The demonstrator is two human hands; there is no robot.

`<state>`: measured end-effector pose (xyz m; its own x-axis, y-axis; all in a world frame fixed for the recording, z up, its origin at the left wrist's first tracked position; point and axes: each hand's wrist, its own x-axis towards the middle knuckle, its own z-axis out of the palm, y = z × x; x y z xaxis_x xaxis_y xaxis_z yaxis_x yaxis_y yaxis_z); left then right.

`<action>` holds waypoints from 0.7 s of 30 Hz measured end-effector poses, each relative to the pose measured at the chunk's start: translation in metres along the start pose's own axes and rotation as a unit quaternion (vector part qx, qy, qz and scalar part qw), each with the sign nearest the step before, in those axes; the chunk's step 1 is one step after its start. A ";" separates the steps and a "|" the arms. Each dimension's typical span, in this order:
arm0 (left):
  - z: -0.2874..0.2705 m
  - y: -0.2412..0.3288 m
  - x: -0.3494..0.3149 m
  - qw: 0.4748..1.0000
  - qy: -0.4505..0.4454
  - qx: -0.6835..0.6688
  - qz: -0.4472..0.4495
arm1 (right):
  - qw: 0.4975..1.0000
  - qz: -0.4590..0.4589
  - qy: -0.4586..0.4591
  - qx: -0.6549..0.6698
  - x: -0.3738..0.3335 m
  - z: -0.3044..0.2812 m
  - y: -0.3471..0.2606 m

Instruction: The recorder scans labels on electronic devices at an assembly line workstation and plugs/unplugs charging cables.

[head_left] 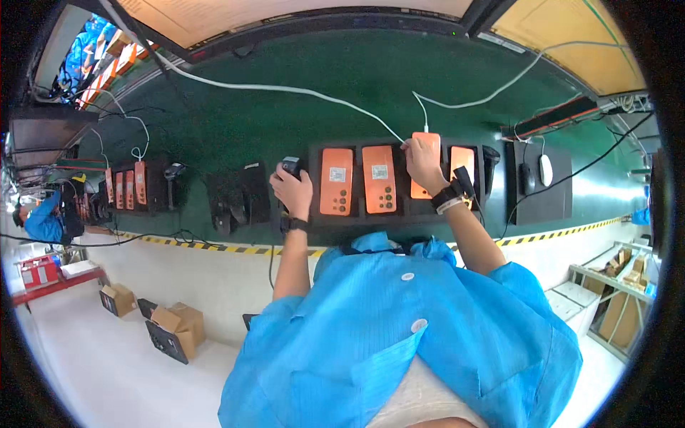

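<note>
My left hand (292, 191) is wrapped around a black handheld scanner (290, 165), left of a black tray (357, 153) of orange phones. At the third phone (426, 137), the fingers of my right hand (422, 160) pinch the end of a white cable (307, 90) by the phone's upper left edge. A second white cable (427, 118) is plugged into that phone's top. The first phone (335, 192) and the second phone (380, 192) lie back up, each with a white label. My right hand and wrist partly cover the third phone and the fourth phone (462, 158).
Right of the tray stands another black scanner (490, 167); a white mouse (546, 171) and a black one (526, 178) rest on a dark mat (564, 196). Further left are more orange phones (129, 189) and a person in blue (44, 220). Monitors (307, 18) line the far edge.
</note>
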<state>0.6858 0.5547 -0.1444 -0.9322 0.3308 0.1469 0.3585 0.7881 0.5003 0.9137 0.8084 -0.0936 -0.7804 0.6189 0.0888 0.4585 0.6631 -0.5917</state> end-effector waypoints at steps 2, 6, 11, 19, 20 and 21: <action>0.009 -0.014 0.015 0.995 -0.050 -0.034 -0.075 | 0.998 0.006 -0.040 -0.056 -0.002 0.001 -0.008; 0.014 -0.049 0.039 0.962 -0.203 -0.098 -0.155 | 0.985 -0.126 0.042 -0.107 0.002 0.010 -0.024; -0.019 -0.061 0.033 0.949 -0.221 -0.202 -0.098 | 0.983 -0.114 -0.032 -0.138 0.007 0.016 -0.020; -0.121 0.027 -0.008 0.815 -0.389 -0.404 -0.146 | 0.990 -0.086 -0.050 -0.096 0.007 0.007 -0.028; -0.122 0.037 -0.012 0.801 -0.429 -0.390 -0.149 | 0.990 -0.088 -0.046 -0.097 0.006 0.008 -0.027; -0.122 0.047 -0.018 0.799 -0.445 -0.390 -0.106 | 0.990 -0.087 -0.050 -0.100 0.006 0.009 -0.026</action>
<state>0.7130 0.5222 -0.0192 -0.4396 0.7447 -0.5021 -0.2659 0.4261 0.8647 0.8933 0.7915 -0.0846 -0.8886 0.4498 0.0901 0.3804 0.8323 -0.4031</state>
